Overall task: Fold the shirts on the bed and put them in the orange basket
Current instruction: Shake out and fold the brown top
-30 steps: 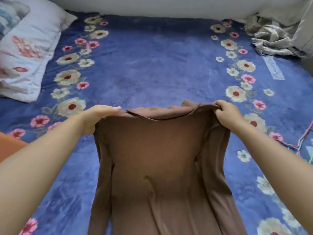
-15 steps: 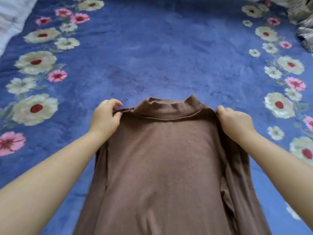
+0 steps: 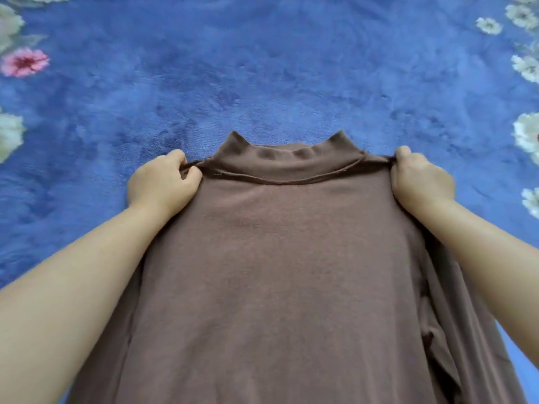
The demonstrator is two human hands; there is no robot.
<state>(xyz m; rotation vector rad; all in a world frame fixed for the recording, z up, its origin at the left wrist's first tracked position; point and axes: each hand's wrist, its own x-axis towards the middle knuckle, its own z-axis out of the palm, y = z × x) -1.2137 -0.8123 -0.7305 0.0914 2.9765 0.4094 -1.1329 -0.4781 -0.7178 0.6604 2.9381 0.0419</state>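
Brown fabric fills the middle of the view: a brown shirt (image 3: pixel 277 258) with a short stand-up collar, spread front-up over the blue floral blanket (image 3: pixel 262 68) that covers the bed. The collar points away from the person, and the body of the shirt runs back toward them and out of the lower edge of the view. At the shirt's left shoulder, the left hand (image 3: pixel 163 185) pinches the seam, fingers curled round a small fold of cloth just beside the collar. At the shirt's right shoulder, the right hand (image 3: pixel 423 179) grips the other end of the same seam, fingers wrapped over the edge. Both forearms lie along the shirt's sides. Below the right hand, a sleeve is bunched in folds along the shirt's right edge. Beyond the collar lies bare blue plush, with white and pink printed flowers well apart from the shirt on either side.
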